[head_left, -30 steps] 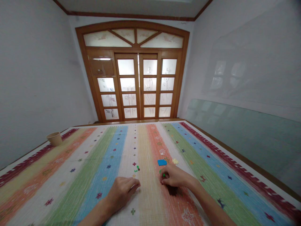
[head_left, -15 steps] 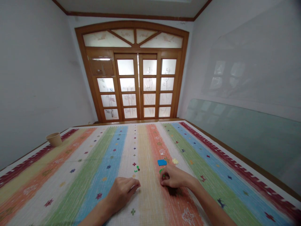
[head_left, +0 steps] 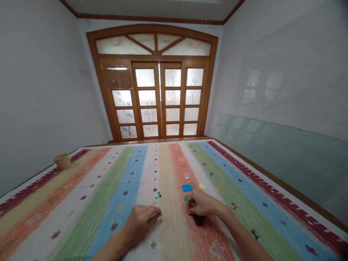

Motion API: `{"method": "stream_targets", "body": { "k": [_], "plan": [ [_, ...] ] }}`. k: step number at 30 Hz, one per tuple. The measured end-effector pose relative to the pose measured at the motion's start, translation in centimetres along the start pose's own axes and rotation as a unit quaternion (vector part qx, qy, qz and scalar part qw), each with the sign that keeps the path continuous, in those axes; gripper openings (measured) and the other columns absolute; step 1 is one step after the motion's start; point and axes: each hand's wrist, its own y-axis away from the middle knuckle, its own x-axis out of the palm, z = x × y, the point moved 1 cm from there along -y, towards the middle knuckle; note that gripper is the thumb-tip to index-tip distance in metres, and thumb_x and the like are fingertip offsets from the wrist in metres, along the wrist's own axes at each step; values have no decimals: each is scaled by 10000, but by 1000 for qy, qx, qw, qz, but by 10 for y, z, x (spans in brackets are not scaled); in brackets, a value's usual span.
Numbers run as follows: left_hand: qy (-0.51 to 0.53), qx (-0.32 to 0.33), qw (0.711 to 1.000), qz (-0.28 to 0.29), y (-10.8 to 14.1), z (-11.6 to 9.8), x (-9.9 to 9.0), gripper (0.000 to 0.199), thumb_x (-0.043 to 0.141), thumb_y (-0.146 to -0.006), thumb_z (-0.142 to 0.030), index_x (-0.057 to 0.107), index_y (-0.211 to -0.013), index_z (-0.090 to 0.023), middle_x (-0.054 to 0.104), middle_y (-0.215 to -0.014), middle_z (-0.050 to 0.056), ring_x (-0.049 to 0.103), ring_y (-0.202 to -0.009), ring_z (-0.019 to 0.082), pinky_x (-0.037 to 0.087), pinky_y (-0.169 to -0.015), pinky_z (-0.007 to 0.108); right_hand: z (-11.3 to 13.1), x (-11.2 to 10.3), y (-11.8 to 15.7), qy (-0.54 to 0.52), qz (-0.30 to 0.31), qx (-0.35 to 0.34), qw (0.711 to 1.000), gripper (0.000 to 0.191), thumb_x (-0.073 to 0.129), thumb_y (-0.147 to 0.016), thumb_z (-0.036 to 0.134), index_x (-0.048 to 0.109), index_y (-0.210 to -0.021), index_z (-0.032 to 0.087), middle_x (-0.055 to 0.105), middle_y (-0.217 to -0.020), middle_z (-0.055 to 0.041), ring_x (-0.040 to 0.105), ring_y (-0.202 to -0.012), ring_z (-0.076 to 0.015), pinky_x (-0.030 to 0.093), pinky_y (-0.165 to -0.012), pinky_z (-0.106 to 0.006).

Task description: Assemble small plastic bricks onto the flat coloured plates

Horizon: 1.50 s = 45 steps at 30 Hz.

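Observation:
My left hand rests on the striped tablecloth with its fingers curled and the thumb pressed to the index finger. What it pinches, if anything, is too small to make out. To its right, my right hand is closed in a pinch just above the orange stripe, its fingertips hiding whatever they hold. Small green pieces lie at the right fingertips, partly covered. Beneath that palm shows a dark brown thing, mostly in shadow. Beyond the hand lie a flat blue piece and pale yellow pieces.
Several tiny green bits and a small dark brown bit lie between and beyond my hands. A tan paper cup stands near the left table edge. Wooden glass-paned doors close off the far side.
My right hand has shifted very slightly to the right, so a little more of the green pieces shows. My left hand stays in place.

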Motion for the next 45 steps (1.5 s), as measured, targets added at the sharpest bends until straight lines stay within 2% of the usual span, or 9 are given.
{"method": "stream_targets", "body": {
  "k": [15,23,28,33,38,42,45],
  "plan": [
    [0,0,1000,-6,1,1,0,222,447,-1015,-243,619,-883,-196,696,-649,-19,659,-525,106,442,-513,194,0,-3,3,21,12,11,1000,120,652,-664,107,739,-721,167,552,-575,40,442,-526,-85,273,-478,-188],
    [-13,-22,1000,7,2,0,0,246,439,-1015,-258,631,-875,-195,697,-649,-8,654,-528,105,449,-532,184,0,-3,2,9,-23,0,1000,131,648,-666,115,744,-726,182,538,-570,40,449,-534,-93,265,-487,-203],
    [-43,-88,995,11,3,5,1,241,452,-998,-274,651,-885,-201,713,-695,0,657,-551,117,458,-562,198,1,-4,1,-3,-45,-2,999,160,621,-664,89,739,-732,173,522,-556,44,435,-522,-91,247,-488,-215],
    [-94,-189,977,14,2,11,0,282,423,-986,-316,676,-915,-216,650,-575,-26,589,-451,123,414,-510,207,8,-7,2,-4,-57,6,998,207,614,-646,60,749,-756,171,484,-538,53,408,-522,-91,241,-503,-221],
    [-129,-250,959,44,0,12,-1,296,415,-976,-319,689,-931,-219,623,-526,-25,608,-468,148,391,-512,221,15,-7,1,5,-72,0,997,233,594,-654,60,760,-775,172,509,-553,38,419,-543,-97,252,-520,-218],
    [-118,-275,951,80,0,13,1,269,436,-960,-301,693,-976,-224,691,-630,-1,656,-549,169,420,-560,240,16,-2,-1,11,-98,-16,995,243,587,-673,80,768,-804,177,521,-557,33,405,-529,-94,261,-530,-213],
    [-99,-260,956,93,1,13,2,251,445,-956,-295,688,-969,-229,739,-774,22,692,-665,182,446,-607,248,17,0,-2,18,-106,-18,994,247,588,-683,90,773,-819,182,537,-573,25,414,-538,-96,267,-539,-212]
  ]
}}
